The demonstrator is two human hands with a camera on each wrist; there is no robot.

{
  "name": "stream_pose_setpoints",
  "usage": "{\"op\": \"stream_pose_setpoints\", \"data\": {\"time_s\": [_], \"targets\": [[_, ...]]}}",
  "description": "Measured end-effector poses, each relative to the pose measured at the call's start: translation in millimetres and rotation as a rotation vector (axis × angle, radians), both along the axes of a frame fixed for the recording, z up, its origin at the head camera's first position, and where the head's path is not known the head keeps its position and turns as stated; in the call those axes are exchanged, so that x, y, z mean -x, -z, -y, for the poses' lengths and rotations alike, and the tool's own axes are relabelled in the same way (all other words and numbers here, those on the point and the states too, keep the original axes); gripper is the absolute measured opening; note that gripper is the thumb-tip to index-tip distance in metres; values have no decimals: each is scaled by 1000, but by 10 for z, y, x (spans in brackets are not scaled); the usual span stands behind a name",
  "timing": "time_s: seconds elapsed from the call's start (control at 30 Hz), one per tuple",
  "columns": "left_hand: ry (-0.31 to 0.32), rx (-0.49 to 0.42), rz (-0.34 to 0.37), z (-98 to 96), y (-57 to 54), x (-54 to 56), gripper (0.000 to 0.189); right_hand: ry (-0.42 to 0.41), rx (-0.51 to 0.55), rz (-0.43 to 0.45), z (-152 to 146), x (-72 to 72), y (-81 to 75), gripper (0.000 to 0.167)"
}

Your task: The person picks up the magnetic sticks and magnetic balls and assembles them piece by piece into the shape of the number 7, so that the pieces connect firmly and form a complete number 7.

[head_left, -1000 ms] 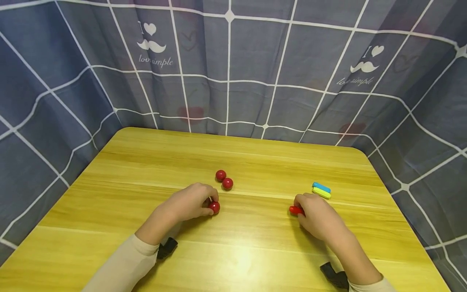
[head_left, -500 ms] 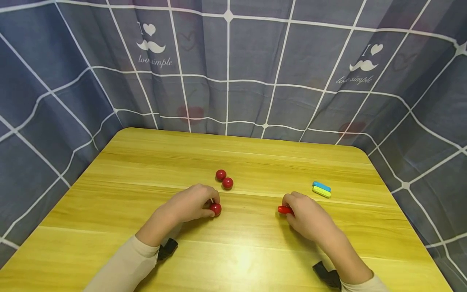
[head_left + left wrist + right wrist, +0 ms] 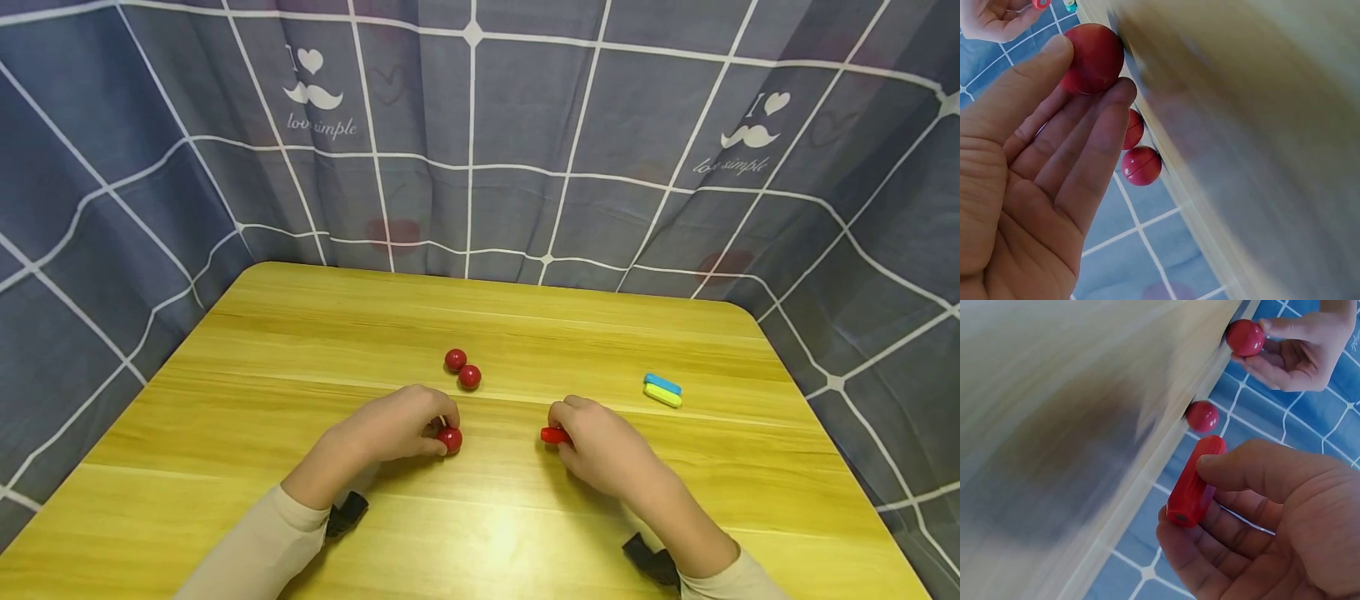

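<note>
My left hand (image 3: 397, 427) pinches a glossy red ball (image 3: 450, 440) between thumb and fingertips, low at the tabletop. In the left wrist view this ball (image 3: 1094, 59) sits at the ends of the fingers. Across from it, my right hand (image 3: 603, 446) holds a short red stick (image 3: 553, 436) with rounded edges. The right wrist view shows the thumb on one side of this stick (image 3: 1196, 481) and fingers behind it. Its left end points toward the held ball, with a gap between them. Two more red balls, a farther one (image 3: 455, 360) and a nearer one (image 3: 470, 377), lie side by side beyond my left hand.
A blue stick (image 3: 663, 384) and a yellow stick (image 3: 662, 396) lie together at the right of the wooden table (image 3: 337, 317). A grey-blue curtain (image 3: 510, 108) with white lines surrounds the table's back and sides.
My right hand has moved left across the table with the red stick, away from the blue and yellow ones. My left hand has shifted slightly right and nearer with its ball.
</note>
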State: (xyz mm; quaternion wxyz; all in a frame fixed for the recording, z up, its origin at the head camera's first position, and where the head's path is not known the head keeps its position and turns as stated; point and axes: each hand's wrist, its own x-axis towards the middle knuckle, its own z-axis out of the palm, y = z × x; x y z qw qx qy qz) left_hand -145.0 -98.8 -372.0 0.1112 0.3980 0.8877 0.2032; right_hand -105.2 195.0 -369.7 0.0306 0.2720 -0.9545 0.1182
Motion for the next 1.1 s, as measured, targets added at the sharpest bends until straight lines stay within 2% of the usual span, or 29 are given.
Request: {"op": "stream_pose_setpoints", "data": {"time_s": [0.2,0.4,0.73,1.1], "targets": [[15,-24,29,-1,11,22,17,-21,-10,-28,107,17,-17,17],[39,-38,24,-35,20,28,18,-56,4,-44,201,35,-12,17],[39,-53,37,-65,51,4,18,-118,-14,-41,404,20,21,17],[77,-30,-14,-73,30,-20,15,-176,-22,-30,592,-16,69,14]]}}
